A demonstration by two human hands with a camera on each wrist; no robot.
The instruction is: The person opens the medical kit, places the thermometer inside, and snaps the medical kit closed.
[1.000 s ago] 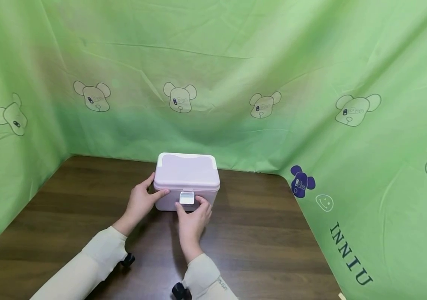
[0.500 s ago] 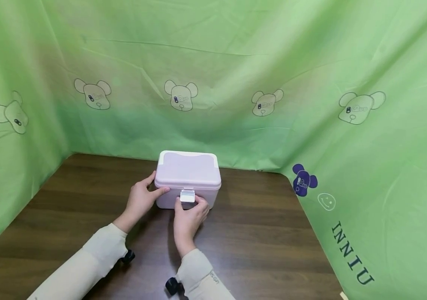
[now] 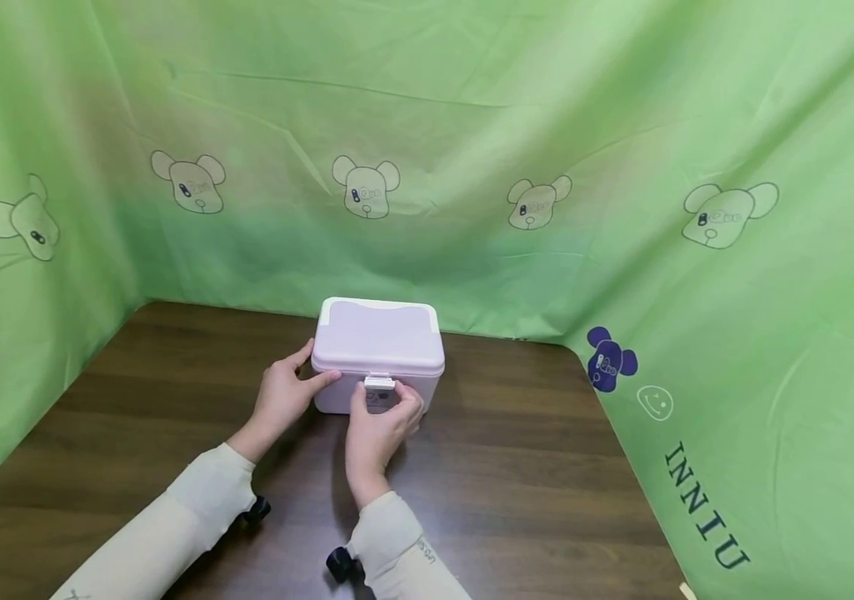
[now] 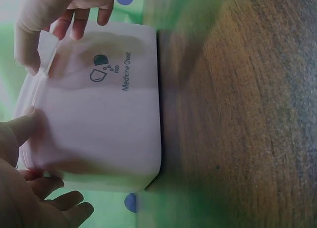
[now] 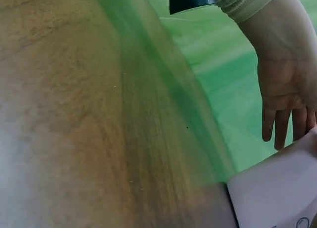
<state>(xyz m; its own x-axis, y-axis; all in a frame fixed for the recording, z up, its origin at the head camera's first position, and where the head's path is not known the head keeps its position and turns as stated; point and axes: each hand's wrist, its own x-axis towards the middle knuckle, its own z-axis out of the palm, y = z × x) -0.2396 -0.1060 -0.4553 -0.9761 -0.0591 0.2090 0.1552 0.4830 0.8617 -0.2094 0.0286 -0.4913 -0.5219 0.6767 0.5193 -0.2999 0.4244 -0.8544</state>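
Note:
A pale lilac medicine chest (image 3: 377, 335), lid down, stands near the table's back edge; its front reads "Medicine Chest" in the left wrist view. My left hand (image 3: 281, 400) grips its left front corner, thumb on the front below the lid rim and fingers along the side. Between thumb and fingers, my right hand (image 3: 382, 433) pinches the white latch (image 3: 379, 383) at the middle of the front. That latch sticks outward from the chest. In the right wrist view, the left hand (image 5: 287, 94) reaches down to the chest (image 5: 277, 193).
A dark wood table (image 3: 516, 467) carries the chest. Green cloth (image 3: 456, 100) printed with bear heads hangs around its back and sides. A small pale object (image 3: 687, 592) shows at the lower right edge of the head view.
The latch has swung upward from hanging against the front to sticking out, with the right fingers on it. The left hand stays at the chest's corner.

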